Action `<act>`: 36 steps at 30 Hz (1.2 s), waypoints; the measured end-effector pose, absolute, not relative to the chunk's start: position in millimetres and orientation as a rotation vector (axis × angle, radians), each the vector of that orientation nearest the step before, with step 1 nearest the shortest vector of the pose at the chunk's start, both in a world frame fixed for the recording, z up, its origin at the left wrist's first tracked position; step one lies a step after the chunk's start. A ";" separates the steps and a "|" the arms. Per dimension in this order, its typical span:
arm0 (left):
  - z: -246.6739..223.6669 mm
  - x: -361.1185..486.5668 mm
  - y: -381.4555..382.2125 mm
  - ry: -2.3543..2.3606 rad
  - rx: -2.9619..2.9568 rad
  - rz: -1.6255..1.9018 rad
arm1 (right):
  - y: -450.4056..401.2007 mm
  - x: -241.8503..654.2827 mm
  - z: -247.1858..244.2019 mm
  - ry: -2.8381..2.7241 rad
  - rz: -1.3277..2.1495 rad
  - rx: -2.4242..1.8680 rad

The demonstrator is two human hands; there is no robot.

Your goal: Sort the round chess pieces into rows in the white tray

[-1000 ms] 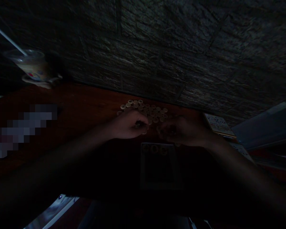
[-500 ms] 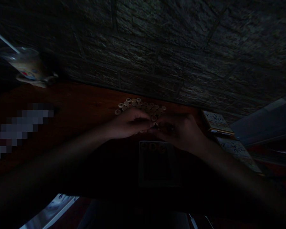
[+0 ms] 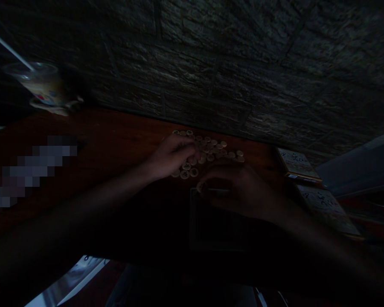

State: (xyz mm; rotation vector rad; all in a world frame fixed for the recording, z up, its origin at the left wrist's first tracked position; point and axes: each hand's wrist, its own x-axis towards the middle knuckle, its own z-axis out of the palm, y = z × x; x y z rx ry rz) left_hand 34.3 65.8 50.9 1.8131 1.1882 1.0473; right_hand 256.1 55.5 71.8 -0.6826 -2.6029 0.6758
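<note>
Round wooden Chinese chess pieces (image 3: 211,147), some with visible characters, lie in a loose cluster on the brown table. My left hand (image 3: 174,155) rests over the left side of this cluster with its fingers curled; what is under the fingertips is hidden. Between the fingertips of my right hand (image 3: 240,187) is a single Chinese chess piece (image 3: 201,186). That hand hovers over the top edge of a shallow dark box (image 3: 192,230), whose inside is mostly lost in shadow.
At the right edge lie two flat printed boxes (image 3: 299,164). A plastic cup with a straw (image 3: 45,87) stands at the far left by the stone wall (image 3: 192,64). A pixelated patch (image 3: 35,166) covers something on the table's left side.
My hands, close together before, have moved apart. The right came down toward me with a piece to the box's top edge, while the left stays at the cluster. More pieces are uncovered.
</note>
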 end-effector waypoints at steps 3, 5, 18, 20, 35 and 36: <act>51.1 33.9 66.3 1.232 1.868 1.048 | 51.5 253.4 66.3 -2.674 0.664 -0.623; 50.3 34.9 65.8 1.204 1.943 1.017 | 50.4 252.0 61.1 -2.701 0.643 -0.645; 56.2 33.2 52.6 0.944 2.384 0.615 | 50.2 277.9 84.0 -2.644 0.734 -0.803; 58.0 35.2 48.2 0.949 2.432 0.511 | 48.4 287.2 78.2 -2.596 0.711 -0.857; 47.0 51.6 33.9 1.051 2.628 0.347 | 52.9 300.9 48.0 -2.665 0.634 -0.671; 46.5 51.7 34.0 1.043 2.627 0.350 | 52.8 300.8 47.3 -2.662 0.642 -0.666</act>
